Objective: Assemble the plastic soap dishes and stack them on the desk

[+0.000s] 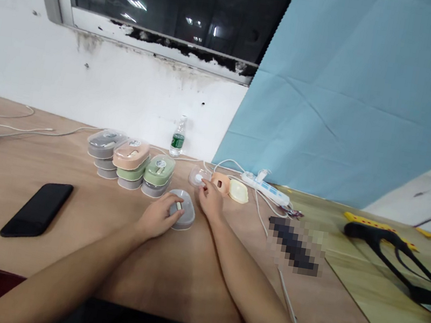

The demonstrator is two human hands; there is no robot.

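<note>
1. Three stacks of oval plastic boxes [131, 174] are standing left of one grey, clear-lidded oval box [187, 216].
2. The left hand [158, 215] is probably steadying the grey box; whether its fingers are gripping, I cannot tell.
3. Beyond the box, the right hand [209, 200] is reaching to one small clear plastic dish [196, 172], grip unclear; lifting would be calling for a pinch.
4. One orange plastic piece [225, 183] and one yellow [239, 192] are lying right of the box.

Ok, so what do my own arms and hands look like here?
Your forearms are bare, with no sleeves in view. Your left hand and right hand are ungloved, and neither wrist shows a watch or bracelet. I can't make out any rings on the fingers.
</note>
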